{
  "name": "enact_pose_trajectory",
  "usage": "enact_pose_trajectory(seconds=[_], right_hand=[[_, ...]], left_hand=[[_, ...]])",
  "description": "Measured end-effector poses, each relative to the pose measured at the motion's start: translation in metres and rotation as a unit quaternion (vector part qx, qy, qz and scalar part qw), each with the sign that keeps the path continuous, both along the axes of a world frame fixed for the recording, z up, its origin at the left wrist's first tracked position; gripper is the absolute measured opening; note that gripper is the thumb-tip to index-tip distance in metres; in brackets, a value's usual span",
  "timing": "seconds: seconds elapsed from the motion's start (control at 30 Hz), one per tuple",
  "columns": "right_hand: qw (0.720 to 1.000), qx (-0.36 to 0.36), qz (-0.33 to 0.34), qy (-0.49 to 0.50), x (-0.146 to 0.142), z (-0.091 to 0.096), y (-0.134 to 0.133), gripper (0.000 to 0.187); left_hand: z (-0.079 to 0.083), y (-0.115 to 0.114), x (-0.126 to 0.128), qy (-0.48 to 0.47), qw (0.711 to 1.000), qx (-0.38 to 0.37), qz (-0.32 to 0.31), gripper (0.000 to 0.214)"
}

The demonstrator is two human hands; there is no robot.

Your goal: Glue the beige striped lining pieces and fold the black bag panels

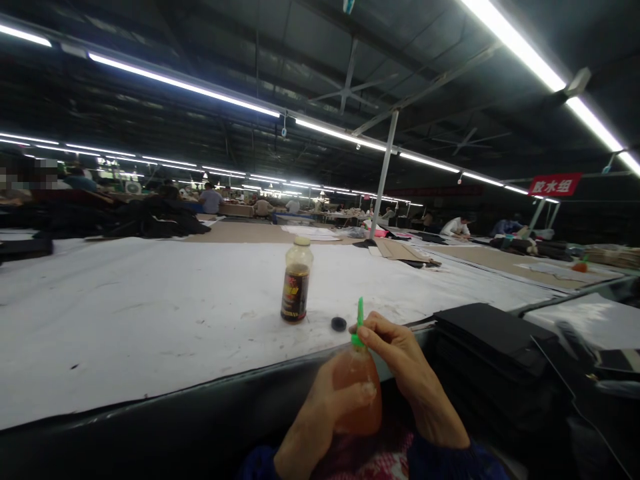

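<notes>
Head view: I have an amber bottle point(364, 368) close to me, nearer my body than the labelled jar point(295, 293) and to that jar's right, with its green nozzle point(360, 313) pointing up. Both of my 2 hands are on it. The step in hand looks to me like handling the nozzle at the bottle's neck; whether it is being tightened or loosened I cannot tell. To do this well, I think the body should be held firmly but not squeezed, because its wall may give and push liquid up through the tip. The nozzle ought to sit straight over the neck, and any turn should come from low on its base, since the slim upper part would probably bend under force.

My left hand point(325, 405) wraps the bottle's body from the left, thumb laid across the front, the other fingers mostly hidden behind. My right hand point(404, 360) comes in from the other side, thumb and forefinger brought together in a narrow pinch on the nozzle's base; how hard they press I cannot tell. The remaining fingers are bent, and not all show clearly.

Just right of the jar, a loose black cap point(339, 324) lies on the white table covering point(150, 320). Well right of the jar sits a black stack point(483, 337).
</notes>
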State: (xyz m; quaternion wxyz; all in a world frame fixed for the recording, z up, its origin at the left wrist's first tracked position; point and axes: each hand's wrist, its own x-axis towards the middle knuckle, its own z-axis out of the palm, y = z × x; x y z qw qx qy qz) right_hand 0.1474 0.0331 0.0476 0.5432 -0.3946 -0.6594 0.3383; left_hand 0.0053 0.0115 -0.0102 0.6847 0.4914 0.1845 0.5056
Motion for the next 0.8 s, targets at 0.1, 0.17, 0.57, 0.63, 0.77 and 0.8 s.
enact_pose_trajectory(seconds=[0.1, 0.17, 0.57, 0.63, 0.77, 0.8], right_hand=[[1.000, 0.004, 0.013, 0.023, 0.003, 0.001, -0.002, 0.047], [0.999, 0.005, 0.027, 0.031, 0.005, -0.001, -0.001, 0.048], [0.993, 0.024, 0.045, 0.111, 0.001, -0.004, -0.007, 0.041], [0.990, 0.034, 0.047, 0.128, -0.001, -0.006, -0.007, 0.042], [0.990, 0.040, 0.063, 0.116, 0.002, -0.004, -0.008, 0.041], [0.991, 0.040, 0.066, 0.106, 0.004, -0.003, -0.009, 0.040]], left_hand=[[0.000, -0.001, -0.001, -0.021, 0.999, 0.010, -0.043, 0.042], [0.001, -0.002, -0.003, -0.006, 0.999, 0.029, -0.040, 0.044], [0.008, -0.012, 0.003, -0.039, 0.995, 0.023, -0.088, 0.045], [0.010, -0.014, 0.005, -0.068, 0.992, 0.022, -0.106, 0.045], [0.012, -0.016, 0.004, -0.061, 0.991, 0.019, -0.117, 0.042], [0.012, -0.016, 0.003, -0.055, 0.992, 0.019, -0.115, 0.041]])
